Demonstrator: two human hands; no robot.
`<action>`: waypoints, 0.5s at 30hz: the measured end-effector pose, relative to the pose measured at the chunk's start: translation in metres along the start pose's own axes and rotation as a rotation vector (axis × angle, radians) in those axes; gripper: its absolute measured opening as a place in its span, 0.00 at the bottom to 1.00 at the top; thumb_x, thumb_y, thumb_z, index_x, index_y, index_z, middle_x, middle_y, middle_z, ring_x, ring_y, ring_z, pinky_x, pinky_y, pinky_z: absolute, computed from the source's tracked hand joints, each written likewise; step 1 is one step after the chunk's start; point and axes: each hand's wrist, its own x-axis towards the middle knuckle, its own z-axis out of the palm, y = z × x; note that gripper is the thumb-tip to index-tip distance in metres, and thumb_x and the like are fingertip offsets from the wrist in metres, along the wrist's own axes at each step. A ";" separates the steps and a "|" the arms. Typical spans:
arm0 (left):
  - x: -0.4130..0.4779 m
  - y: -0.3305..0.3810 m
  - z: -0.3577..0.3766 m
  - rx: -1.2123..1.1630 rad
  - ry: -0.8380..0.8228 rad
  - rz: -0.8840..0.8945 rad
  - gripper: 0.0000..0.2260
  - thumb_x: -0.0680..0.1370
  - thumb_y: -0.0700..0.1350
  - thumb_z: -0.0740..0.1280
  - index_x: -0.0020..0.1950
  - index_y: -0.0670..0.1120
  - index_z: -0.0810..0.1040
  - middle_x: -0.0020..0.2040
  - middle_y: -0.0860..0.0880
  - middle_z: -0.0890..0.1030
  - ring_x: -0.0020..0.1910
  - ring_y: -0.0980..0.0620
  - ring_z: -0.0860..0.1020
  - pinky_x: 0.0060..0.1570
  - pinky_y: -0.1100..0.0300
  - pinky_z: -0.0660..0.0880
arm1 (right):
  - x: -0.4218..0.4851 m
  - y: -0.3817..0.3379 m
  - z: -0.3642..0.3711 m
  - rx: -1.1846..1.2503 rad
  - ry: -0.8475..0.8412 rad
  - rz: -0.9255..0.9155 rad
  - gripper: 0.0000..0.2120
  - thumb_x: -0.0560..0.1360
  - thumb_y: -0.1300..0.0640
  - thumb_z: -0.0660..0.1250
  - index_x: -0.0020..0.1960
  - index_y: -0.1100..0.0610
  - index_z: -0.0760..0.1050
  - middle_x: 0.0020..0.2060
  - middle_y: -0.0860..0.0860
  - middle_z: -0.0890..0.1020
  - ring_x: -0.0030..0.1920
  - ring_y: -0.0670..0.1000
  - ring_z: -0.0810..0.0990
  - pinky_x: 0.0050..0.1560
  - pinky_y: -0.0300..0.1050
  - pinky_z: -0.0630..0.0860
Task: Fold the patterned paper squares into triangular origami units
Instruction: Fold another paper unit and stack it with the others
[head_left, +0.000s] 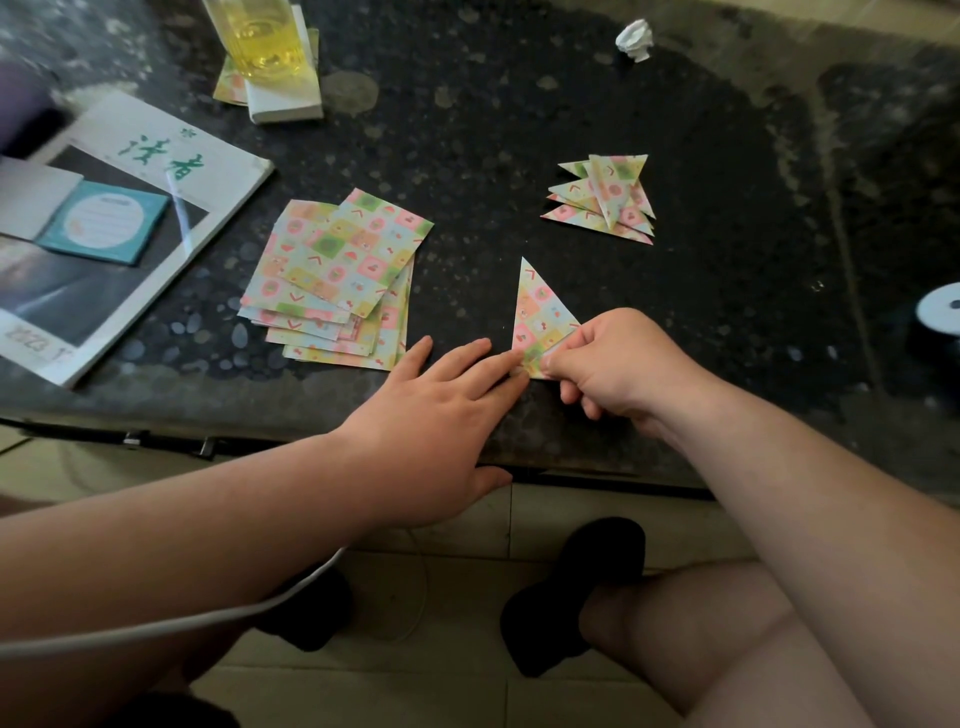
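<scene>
Black speckled stone forms the table (727, 270). At its far left lies a magazine (156, 156) with green characters on a pale cover. A teal notepad (106, 221) rests on the magazine, and a clear pen (179, 205) lies across the cover just beside the pad. Further back a glass (265, 41) of yellow liquid stands on a white block (285, 101).

Right of the magazine the squares (337, 280) sit in a loose, fanned stack, pattern side up and flat on the stone.

The left hand (436, 410) lies palm down near the table's front edge, below the stack. Its fingers are straight and spread, and it grips nothing. Its forefinger tip touches the lower left corner of the triangle (540, 312).

That triangle is a single folded sheet. It lies between the two hands with its sharp point aimed away from the person. The right hand (618, 364) pinches its lower right corner between thumb and forefinger, with the other fingers curled under. The pinched corner looks slightly lifted, but how far cannot be told.

Behind the right hand, well apart from the sheet being worked, a pile (608, 200) of folded patterned units overlaps at mixed angles. Far back lies a crumpled white wad (635, 39). At the right edge a white round thing (940, 312) is cut off by the frame, too little of it showing to name
</scene>
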 end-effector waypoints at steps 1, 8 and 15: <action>0.000 0.000 0.000 0.000 -0.003 0.001 0.40 0.80 0.69 0.56 0.83 0.53 0.41 0.83 0.55 0.41 0.82 0.51 0.39 0.79 0.41 0.42 | 0.000 0.000 0.000 0.003 -0.001 0.001 0.10 0.77 0.59 0.70 0.38 0.59 0.81 0.23 0.50 0.80 0.19 0.47 0.70 0.25 0.38 0.67; -0.001 0.000 -0.001 -0.002 -0.018 0.004 0.40 0.80 0.69 0.55 0.83 0.52 0.40 0.83 0.55 0.40 0.81 0.51 0.38 0.79 0.41 0.42 | 0.001 0.000 0.000 -0.002 -0.001 -0.002 0.10 0.77 0.60 0.70 0.38 0.60 0.82 0.24 0.50 0.81 0.19 0.47 0.71 0.29 0.42 0.69; -0.002 -0.001 -0.003 -0.006 -0.053 0.005 0.41 0.80 0.68 0.55 0.83 0.50 0.38 0.82 0.55 0.36 0.81 0.53 0.34 0.79 0.41 0.41 | 0.002 0.001 0.000 -0.015 0.007 -0.008 0.11 0.77 0.59 0.70 0.36 0.59 0.82 0.25 0.51 0.82 0.19 0.48 0.71 0.30 0.42 0.69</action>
